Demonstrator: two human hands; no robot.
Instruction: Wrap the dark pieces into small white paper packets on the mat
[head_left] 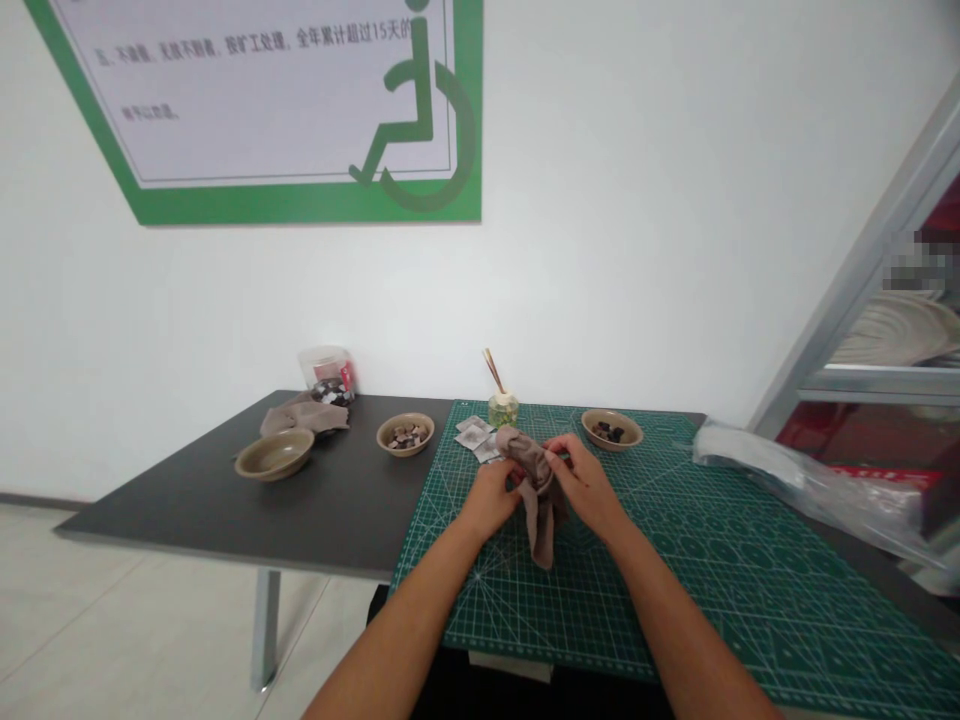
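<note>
A bunched brown cloth (540, 520) hangs between my two hands above the green cutting mat (720, 560). On its left side my left hand (491, 497) grips it, the fingertips partly hidden by the folds. My right hand (585, 485) pinches the cloth's upper right edge between thumb and fingers. One strip of the fabric dangles down toward me. Just behind the cloth lie several small silver-grey packets (475, 437), and beyond them stands a small glass jar (503, 410) with thin sticks in it.
A bowl with dark pieces (613, 430) sits on the mat at the back right. On the dark table (337, 520) are a bowl of brownish pieces (405, 434), another bowl (274, 455), more brown cloth (304, 413) and a clear tub (328, 375). Clear plastic wrapping (810, 485) lies at the right.
</note>
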